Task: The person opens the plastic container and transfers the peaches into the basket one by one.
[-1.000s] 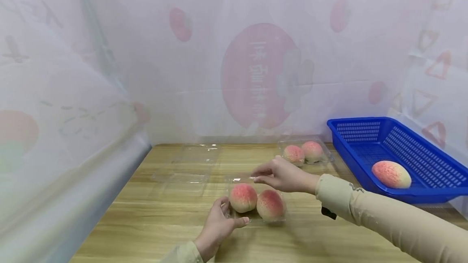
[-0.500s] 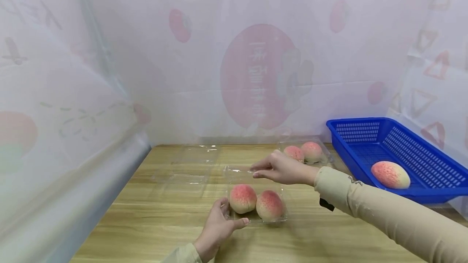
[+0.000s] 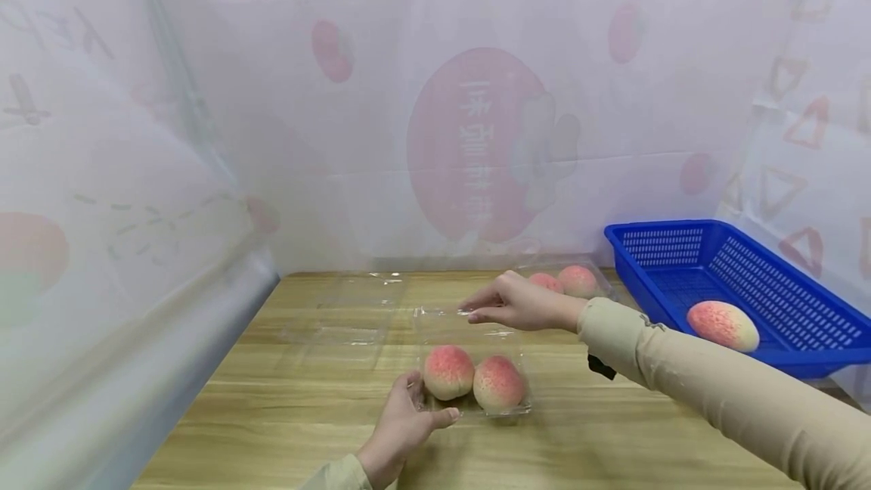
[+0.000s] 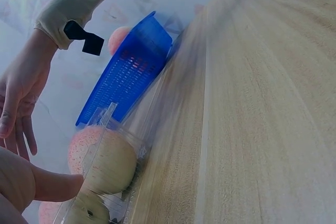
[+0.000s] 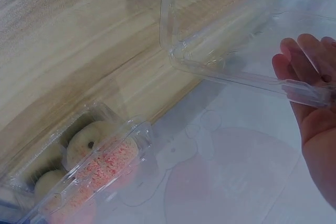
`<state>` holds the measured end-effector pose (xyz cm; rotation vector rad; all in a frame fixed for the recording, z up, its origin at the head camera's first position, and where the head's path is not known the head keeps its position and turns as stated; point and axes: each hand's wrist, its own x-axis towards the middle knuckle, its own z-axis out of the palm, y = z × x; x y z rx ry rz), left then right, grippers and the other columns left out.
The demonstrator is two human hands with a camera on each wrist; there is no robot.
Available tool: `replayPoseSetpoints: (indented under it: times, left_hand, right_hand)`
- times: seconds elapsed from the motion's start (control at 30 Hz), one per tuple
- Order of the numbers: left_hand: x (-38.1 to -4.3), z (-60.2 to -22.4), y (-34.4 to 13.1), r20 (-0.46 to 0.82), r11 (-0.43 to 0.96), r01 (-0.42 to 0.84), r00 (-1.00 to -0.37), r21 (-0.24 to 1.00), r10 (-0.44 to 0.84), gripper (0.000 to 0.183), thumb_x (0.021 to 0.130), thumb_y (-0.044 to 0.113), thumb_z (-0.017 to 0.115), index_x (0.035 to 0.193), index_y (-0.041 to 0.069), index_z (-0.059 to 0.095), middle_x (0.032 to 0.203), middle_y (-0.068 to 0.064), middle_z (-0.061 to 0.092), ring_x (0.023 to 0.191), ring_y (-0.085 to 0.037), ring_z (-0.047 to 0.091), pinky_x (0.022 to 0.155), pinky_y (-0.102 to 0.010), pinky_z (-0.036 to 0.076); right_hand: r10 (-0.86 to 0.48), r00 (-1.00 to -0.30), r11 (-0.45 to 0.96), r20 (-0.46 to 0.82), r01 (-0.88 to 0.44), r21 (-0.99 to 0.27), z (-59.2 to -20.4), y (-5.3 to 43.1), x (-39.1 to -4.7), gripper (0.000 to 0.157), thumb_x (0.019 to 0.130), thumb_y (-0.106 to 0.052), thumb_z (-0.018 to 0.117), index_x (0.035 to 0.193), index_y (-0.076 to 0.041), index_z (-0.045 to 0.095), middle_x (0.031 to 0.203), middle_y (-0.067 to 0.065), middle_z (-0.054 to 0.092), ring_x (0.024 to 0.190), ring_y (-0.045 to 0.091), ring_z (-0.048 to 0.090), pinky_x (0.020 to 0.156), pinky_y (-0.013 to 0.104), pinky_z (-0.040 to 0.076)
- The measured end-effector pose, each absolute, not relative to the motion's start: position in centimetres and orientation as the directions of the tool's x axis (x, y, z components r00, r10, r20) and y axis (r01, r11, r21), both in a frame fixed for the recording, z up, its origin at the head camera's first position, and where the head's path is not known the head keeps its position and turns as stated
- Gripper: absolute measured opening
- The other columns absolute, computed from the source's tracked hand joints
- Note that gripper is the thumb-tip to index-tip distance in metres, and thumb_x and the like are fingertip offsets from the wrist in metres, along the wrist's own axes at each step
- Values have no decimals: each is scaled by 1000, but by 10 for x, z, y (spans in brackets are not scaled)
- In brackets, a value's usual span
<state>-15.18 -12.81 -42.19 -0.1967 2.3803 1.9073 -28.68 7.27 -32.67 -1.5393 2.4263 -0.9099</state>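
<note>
Two pink-and-cream peaches, the left one [image 3: 449, 373] and the right one [image 3: 499, 384], sit side by side in a clear plastic clamshell box [image 3: 509, 412] on the wooden table. My left hand [image 3: 400, 426] grips the box's near left corner, its thumb along the front rim. My right hand [image 3: 524, 303] pinches the edge of the box's transparent lid [image 3: 435, 314], which stands raised behind the peaches. In the right wrist view the lid's rim [image 5: 252, 81] runs between the thumb and fingers. The lid's exact outline is hard to see.
At the back stands another clear box with two peaches [image 3: 578, 281], partly hidden by my right hand. A blue basket [image 3: 629, 267] on the right holds one peach [image 3: 723, 326]. Clear plastic packaging [image 3: 350, 335] lies at the back left. Fabric walls surround the table.
My right hand has risen slightly and moved away from the peaches, lifting the lid's edge with it. The left hand has stayed at the box's corner.
</note>
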Motion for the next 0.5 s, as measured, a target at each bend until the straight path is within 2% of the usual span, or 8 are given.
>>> replayPoseSetpoints:
  times: [0.23, 0.5]
  left_hand:
    - [-152, -423, -128, -139, 211, -145, -989, 967, -47, 96, 62, 12, 80, 132, -11, 17, 135, -35, 20, 122, -46, 24, 99, -54, 22]
    - [-151, -422, -128, -150, 215, -160, -987, 963, -59, 96, 64, 13, 80, 132, -11, 17, 135, -36, 20, 122, -47, 23, 98, -55, 22]
  right_hand:
    - [-858, -472, 305, 203, -786, -538, -325, 69, -295, 26, 88, -25, 57, 111, -14, 63, 105, -4, 63, 84, 2, 60, 63, 22, 51]
    - [-845, -517, 365, 136, -744, -560, -317, 65, -300, 28, 88, -30, 56, 112, -19, 63, 106, -9, 62, 88, 1, 59, 73, 22, 49]
